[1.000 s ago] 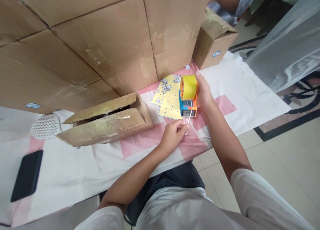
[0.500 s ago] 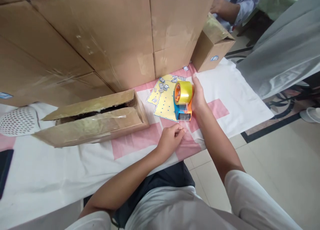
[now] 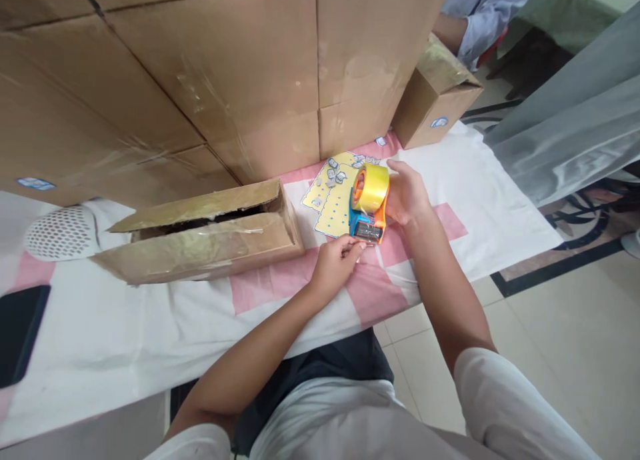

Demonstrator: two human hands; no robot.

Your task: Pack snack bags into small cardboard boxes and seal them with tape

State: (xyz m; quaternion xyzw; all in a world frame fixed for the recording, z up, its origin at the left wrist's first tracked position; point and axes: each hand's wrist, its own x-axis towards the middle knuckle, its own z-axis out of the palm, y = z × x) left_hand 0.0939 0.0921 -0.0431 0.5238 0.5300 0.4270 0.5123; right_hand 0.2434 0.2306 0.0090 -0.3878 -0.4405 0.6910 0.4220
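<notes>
A tape dispenser (image 3: 369, 223) with a blue and orange body and a yellow roll of packing tape (image 3: 375, 188) stands over the pink and white tablecloth. My right hand (image 3: 409, 195) grips it from the right side, thumb pointing up and away, the other fingers partly hidden behind the orange side. At its near edge, my left hand (image 3: 334, 263) is closed in a pinch on what looks like the tape's loose end. Yellow printed paper sheets (image 3: 334, 210) with small grey and white cut-out pieces (image 3: 336, 175) lie just left of the dispenser.
A long cardboard box (image 3: 210, 237) with partly raised flaps lies to the left. Large stacked cartons (image 3: 210, 67) wall off the back. Another small box (image 3: 435, 100) stands back right, near a person's sleeve (image 3: 493, 13). A white perforated object (image 3: 60, 233) and a dark phone-like slab (image 3: 20, 333) sit far left.
My left hand has come up against the dispenser's near edge, and the dispenser has tilted slightly. My right hand's fingers have shifted around its side. The view has moved a little left.
</notes>
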